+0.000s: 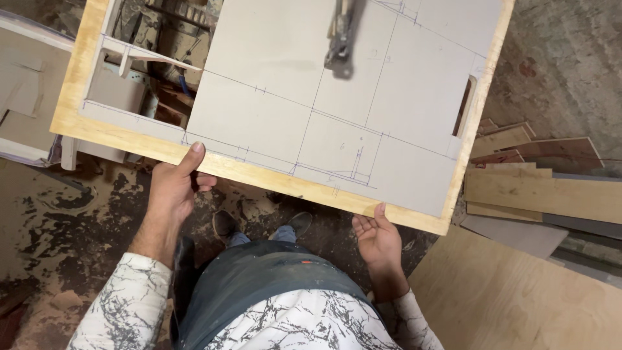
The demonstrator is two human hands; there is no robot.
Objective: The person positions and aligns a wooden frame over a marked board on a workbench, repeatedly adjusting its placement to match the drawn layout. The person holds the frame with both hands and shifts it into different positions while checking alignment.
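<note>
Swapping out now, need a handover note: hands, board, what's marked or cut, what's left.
Left hand: grips the near edge of the grey laminated board, thumb on top.
Right hand: palm up under the near right edge.
Board: held over a dusty floor, pen layout lines drawn across it.
Done: a cutout at its left end.
Left: most marked lines look uncut.
A blurred tool is over the board's top.
Offcuts lie at right.
</note>
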